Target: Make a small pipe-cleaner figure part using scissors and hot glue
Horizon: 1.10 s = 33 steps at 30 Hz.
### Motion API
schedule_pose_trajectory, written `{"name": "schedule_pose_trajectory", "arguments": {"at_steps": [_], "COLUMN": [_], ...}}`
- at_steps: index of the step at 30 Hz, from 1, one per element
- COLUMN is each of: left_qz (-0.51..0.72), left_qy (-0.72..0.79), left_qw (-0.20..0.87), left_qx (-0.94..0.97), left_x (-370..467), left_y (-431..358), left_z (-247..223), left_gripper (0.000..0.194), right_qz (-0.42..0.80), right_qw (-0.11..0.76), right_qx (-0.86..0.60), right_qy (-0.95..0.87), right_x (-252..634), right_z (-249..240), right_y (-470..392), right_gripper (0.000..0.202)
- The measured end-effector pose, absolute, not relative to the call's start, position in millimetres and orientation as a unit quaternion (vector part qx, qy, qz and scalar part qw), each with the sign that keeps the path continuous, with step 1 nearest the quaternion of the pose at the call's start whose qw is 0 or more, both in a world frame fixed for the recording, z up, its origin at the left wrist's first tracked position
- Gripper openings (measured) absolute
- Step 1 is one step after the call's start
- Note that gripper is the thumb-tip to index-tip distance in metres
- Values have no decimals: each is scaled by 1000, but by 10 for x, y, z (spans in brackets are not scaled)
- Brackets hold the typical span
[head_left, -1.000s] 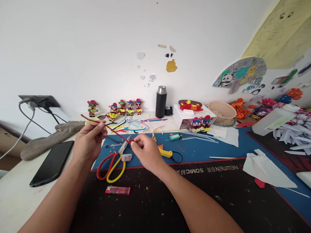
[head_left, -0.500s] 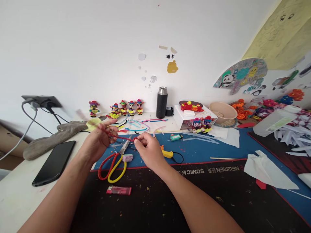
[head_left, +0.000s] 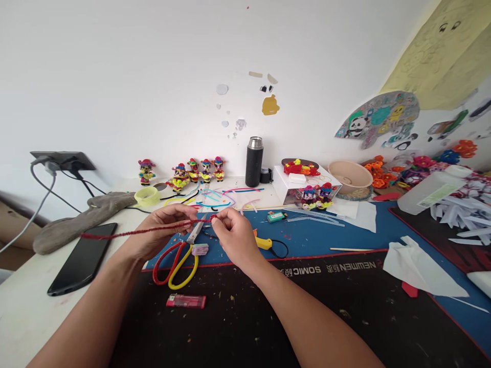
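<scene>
A dark red pipe cleaner (head_left: pixel 134 232) stretches sideways in front of me. Its right end forms a small coil, which my right hand (head_left: pixel 238 240) pinches between thumb and fingers. My left hand (head_left: pixel 159 219) is closed on the stem a little left of the coil, with fingertips partly hidden behind it. The loose end passes over the left wrist and points left above a black phone (head_left: pixel 82 260). Below the hands lie scissors (head_left: pixel 184 268) with one red and one yellow handle, a small lilac piece (head_left: pixel 200 249) and a pink lighter (head_left: pixel 186 301).
Several pipe cleaner figures (head_left: pixel 179 177) line the wall beside a black thermos (head_left: pixel 254 162). Coloured stem pieces (head_left: pixel 213 197) lie behind my hands, near yellow tape (head_left: pixel 147 196). A yellow-handled tool (head_left: pixel 264 243), a green lighter (head_left: pixel 276 217) and a tissue (head_left: pixel 416 266) are to the right.
The loose part of the pipe cleaner, blurred before, now extends leftward across my left wrist. My left fingers have moved closer to the coil; my right hand keeps its pinch.
</scene>
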<state>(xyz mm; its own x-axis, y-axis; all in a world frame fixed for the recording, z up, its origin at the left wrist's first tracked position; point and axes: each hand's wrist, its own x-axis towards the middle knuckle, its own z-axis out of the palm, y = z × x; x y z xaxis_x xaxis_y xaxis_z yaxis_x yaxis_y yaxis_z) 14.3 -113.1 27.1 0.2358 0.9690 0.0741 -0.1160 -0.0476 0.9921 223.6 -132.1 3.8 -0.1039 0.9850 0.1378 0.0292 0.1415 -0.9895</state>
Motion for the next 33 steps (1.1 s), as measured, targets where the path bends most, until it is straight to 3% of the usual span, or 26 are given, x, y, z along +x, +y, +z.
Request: {"name": "schedule_pose_trajectory", "arguments": {"at_steps": [16,33], "left_qz": [496,593], "left_qy": [331,313], "left_qw": [534,519], "left_qx": [599,531], "left_x": [-77,104], "left_y": [-1100,-1055], "left_z": [288,255], "left_gripper": [15,17], "right_qz": [483,486], "right_qw": [511,497], "right_qx": [-444,-445], "right_qy": [-556,-564], "right_x": [2230,2231], "right_z": [-12,32], "right_y": [-1291,-1332], "right_gripper": [20,19]}}
